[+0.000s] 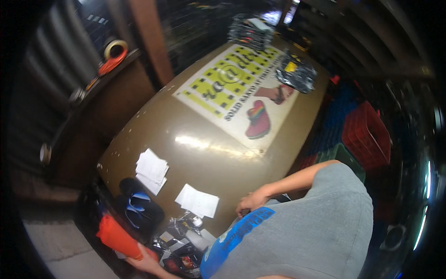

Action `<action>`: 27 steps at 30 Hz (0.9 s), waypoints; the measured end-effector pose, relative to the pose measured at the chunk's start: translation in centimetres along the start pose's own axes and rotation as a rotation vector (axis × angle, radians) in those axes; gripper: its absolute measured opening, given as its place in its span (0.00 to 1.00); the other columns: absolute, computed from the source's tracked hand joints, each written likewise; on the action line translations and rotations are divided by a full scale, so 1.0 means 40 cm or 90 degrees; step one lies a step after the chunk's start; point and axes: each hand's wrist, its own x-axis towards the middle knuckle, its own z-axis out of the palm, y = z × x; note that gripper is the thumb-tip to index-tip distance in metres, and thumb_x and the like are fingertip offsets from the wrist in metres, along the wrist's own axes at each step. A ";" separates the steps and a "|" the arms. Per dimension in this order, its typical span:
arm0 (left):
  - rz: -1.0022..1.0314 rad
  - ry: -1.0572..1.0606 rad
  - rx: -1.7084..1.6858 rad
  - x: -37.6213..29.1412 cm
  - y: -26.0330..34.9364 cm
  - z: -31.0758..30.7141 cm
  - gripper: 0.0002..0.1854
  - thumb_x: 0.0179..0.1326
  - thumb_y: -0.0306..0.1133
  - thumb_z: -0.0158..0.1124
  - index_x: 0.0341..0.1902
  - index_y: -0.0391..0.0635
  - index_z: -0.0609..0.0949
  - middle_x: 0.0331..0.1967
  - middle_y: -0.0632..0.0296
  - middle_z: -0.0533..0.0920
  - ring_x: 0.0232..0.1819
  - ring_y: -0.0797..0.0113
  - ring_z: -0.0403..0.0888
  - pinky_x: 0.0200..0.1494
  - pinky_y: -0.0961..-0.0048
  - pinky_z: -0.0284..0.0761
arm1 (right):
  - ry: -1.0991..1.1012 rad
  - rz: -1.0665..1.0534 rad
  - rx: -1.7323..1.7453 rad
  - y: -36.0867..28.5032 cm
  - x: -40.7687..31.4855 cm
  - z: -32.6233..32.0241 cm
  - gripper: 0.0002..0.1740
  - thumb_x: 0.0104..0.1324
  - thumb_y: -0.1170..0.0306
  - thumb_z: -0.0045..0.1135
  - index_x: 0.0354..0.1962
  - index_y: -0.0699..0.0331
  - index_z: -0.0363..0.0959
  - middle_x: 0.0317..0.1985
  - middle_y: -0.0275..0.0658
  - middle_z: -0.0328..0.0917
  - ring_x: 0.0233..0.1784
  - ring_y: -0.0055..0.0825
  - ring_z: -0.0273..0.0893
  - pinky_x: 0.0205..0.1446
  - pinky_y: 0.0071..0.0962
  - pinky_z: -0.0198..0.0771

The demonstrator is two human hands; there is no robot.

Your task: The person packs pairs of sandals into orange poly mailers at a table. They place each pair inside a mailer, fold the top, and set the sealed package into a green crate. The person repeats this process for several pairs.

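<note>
My left hand [146, 261] is closed around the lower part of a bright orange rolled bundle [117, 235], perhaps plastic or cloth, at the table's near left corner. Beside the bundle lie dark flip-flops [139, 209] with blue straps. My right hand [253, 203] rests by the table edge in front of my shirt, fingers curled; whether it holds something I cannot tell. Between my hands is a pile of clear plastic packets [177, 239], with a dark device or picture card [188, 261] at its lower end. Two stacks of white paper slips [151, 169] [198, 200] lie on the brown table [150, 136].
A printed footwear poster [237, 94] covers the far tabletop. A stack of plastic-wrapped packs [250, 33] and a black plastic-wrapped package [296, 75] sit there. Tape rolls [116, 48] stand on a ledge at left. Red crates [366, 136] are at right.
</note>
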 end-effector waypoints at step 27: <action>0.128 -0.593 -0.350 -0.943 1.378 0.732 0.27 0.44 0.45 0.68 0.41 0.35 0.76 0.33 0.51 0.78 0.35 0.61 0.77 0.40 0.69 0.71 | 0.523 -0.083 0.157 0.643 -1.114 0.602 0.53 0.50 0.53 0.61 0.66 0.55 0.37 0.66 0.48 0.46 0.68 0.45 0.45 0.69 0.38 0.42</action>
